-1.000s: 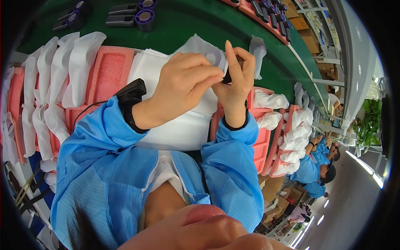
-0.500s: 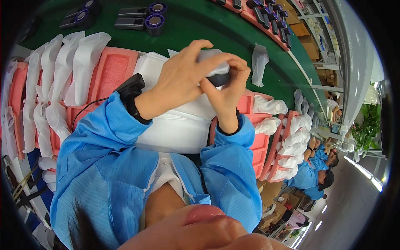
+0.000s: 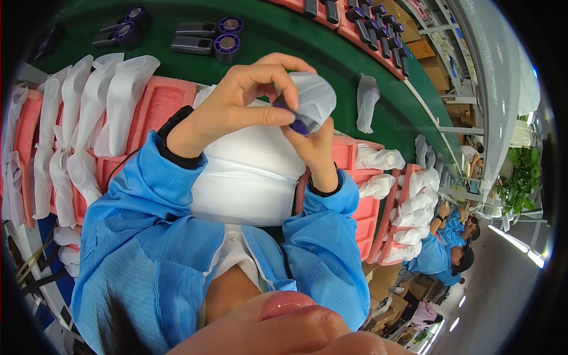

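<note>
Above the white sheets, both hands hold a dark hair dryer with a purple rim (image 3: 300, 126), much of it hidden under a translucent white wrap (image 3: 315, 97). My left hand (image 3: 251, 92) grips its left side, thumb near the purple rim and fingers bent over the edge. From below and to the right, my right hand (image 3: 315, 149) holds the wrapped body; most of its fingers are hidden behind it. A stack of white wrapping sheets (image 3: 245, 171) lies beneath my hands. Unwrapped hair dryers (image 3: 192, 45) rest on the green table beyond.
Pink foam trays (image 3: 168, 97) with several wrapped pieces (image 3: 127, 100) stand at left; more trays (image 3: 361, 210) with wrapped pieces are at right. One wrapped piece (image 3: 367, 103) lies on the green table (image 3: 269, 29). Co-workers in blue (image 3: 438, 248) sit farther right.
The hair dryer has been turned, so its wrapped side now faces up and right and the purple rim shows. My left hand has shifted to its left edge; the right stays below.
</note>
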`<state>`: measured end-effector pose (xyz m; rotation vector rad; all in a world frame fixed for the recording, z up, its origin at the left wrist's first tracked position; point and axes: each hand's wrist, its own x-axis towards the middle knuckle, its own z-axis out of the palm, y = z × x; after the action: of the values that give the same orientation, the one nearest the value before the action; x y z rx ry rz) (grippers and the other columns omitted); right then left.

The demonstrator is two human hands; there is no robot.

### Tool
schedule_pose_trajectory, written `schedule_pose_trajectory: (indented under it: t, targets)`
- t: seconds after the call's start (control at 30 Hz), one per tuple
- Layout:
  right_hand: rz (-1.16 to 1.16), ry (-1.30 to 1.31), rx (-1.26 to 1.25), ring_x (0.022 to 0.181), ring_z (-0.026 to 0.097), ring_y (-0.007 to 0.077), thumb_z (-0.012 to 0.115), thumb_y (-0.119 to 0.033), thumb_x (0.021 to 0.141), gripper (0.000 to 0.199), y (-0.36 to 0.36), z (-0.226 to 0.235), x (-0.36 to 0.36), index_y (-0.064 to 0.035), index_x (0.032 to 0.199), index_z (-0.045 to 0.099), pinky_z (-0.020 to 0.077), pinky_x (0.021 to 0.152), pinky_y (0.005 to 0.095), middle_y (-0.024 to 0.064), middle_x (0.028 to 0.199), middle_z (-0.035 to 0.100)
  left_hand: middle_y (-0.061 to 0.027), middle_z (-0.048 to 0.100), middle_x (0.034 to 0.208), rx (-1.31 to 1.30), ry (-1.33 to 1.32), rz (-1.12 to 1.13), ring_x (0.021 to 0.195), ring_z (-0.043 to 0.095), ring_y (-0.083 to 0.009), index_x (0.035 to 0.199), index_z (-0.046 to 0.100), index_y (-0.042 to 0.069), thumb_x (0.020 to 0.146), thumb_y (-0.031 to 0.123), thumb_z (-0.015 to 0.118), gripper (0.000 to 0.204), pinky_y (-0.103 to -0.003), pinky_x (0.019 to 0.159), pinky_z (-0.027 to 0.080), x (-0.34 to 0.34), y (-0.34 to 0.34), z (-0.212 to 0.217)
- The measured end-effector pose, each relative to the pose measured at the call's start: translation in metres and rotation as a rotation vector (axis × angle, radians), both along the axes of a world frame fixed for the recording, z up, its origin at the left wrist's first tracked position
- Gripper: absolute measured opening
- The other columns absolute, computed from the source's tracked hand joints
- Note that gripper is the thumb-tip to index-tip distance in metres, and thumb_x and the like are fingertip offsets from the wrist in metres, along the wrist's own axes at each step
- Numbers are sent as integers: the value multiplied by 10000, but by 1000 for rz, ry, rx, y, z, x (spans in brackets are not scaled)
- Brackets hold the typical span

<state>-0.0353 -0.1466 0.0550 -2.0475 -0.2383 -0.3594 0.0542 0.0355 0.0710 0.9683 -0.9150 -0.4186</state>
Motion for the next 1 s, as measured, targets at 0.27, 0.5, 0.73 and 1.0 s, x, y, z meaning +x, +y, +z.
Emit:
schedule_pose_trajectory:
  t: [0.27, 0.5, 0.73, 1.0]
  targets:
    - [-358, -182, -420, 894, 655, 207, 671, 25, 771, 394, -11, -5, 3, -18, 1152, 581, 500, 800, 304, 103, 1025, 664, -101, 466, 1308, 92, -171, 483, 1173, 468, -235, 932, 665, 79, 749, 149, 761, 218, -359, 942, 391, -25, -16, 3]
    - [-312, -135, -299, 914, 646, 206, 644, 31, 791, 384, 1, -6, 4, -6, 1167, 574, 508, 788, 315, 106, 1018, 666, -81, 520, 1225, 242, -520, 779, 1161, 473, -266, 799, 695, 74, 715, 135, 775, 131, -361, 914, 407, -30, -18, -1]
    - [52, 518, -39, 758, 609, 130, 683, 18, 789, 376, -20, 15, -9, 18, 1148, 570, 497, 670, 269, 79, 932, 646, -62, 581, 1055, 209, -287, 967, 987, 541, -274, 724, 677, 102, 686, 192, 782, 144, -375, 845, 420, -1, -17, -19]
    - [-587, 508, -545, 743, 615, 254, 719, -159, 783, 413, -135, -54, 41, 54, 1101, 563, 501, 691, 343, 167, 945, 626, -70, 557, 888, 449, -367, 572, 829, 590, -279, 901, 617, 120, 724, 223, 748, 243, -392, 679, 474, -35, -42, -47]
